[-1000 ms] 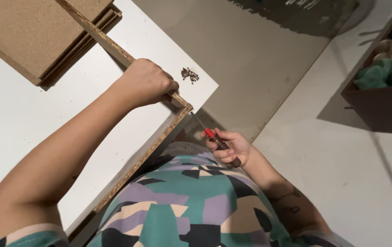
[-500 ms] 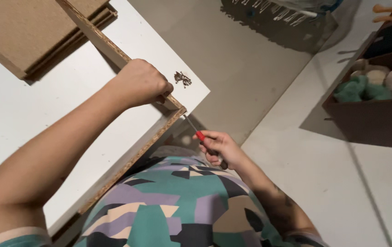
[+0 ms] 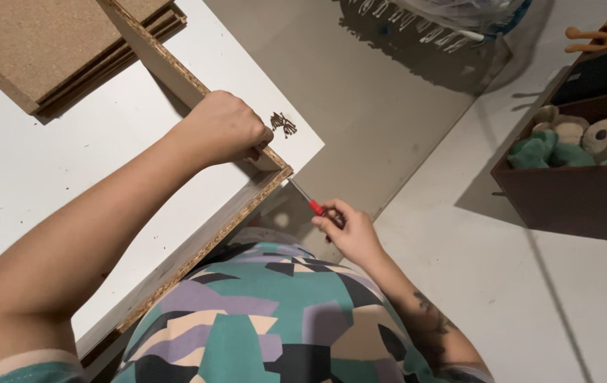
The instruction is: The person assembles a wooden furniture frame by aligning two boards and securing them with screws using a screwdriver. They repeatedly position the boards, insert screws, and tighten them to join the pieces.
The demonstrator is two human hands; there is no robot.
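Observation:
My left hand (image 3: 224,129) is closed over the top edge of an upright white chipboard panel (image 3: 176,71), near the corner where it meets a second panel (image 3: 197,245) running toward me. My right hand (image 3: 346,230) grips a red-handled screwdriver (image 3: 307,198); its metal shaft points at the outer face of that corner joint. A small heap of dark screws (image 3: 283,125) lies on the white board (image 3: 48,156) just beyond my left hand.
A stack of brown chipboard panels (image 3: 55,42) lies at the back left of the white board. A dark open shelf box (image 3: 573,191) with plush toys (image 3: 566,138) stands on the floor at right. A plastic bag (image 3: 459,14) sits at the top.
My right hand with the screwdriver has risen a little toward the corner joint. My left hand stays on the panel edge. The view has shifted slightly.

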